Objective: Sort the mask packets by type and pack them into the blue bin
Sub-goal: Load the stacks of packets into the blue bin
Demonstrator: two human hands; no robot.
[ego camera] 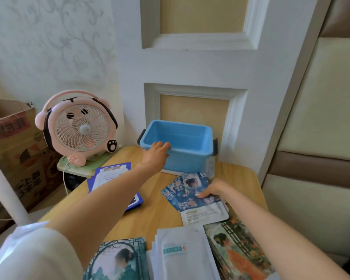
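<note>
Blue bin [190,144] at far edge of wooden table [150,211], against panelled wall, interior bare as far as visible. Left hand [157,153] extended to bin's near-left rim, fingers laid over the edge; whether gripping or merely resting cannot be told. Right hand [212,190] pressed flat, fingers spread, on fanned stack of blue floral packets [190,197] just in front of bin, nothing clasped. Dark blue packets [109,176] left of centre, partly hidden under left forearm. Three further piles along near edge: teal portrait packets [119,259], white packets [184,253] beside them, orange portrait packets [238,251] at right, partly under right forearm. Pink desk fan [79,128] on table's far-left corner, near bin but apart. Cardboard box [14,150] off table, far left.
</note>
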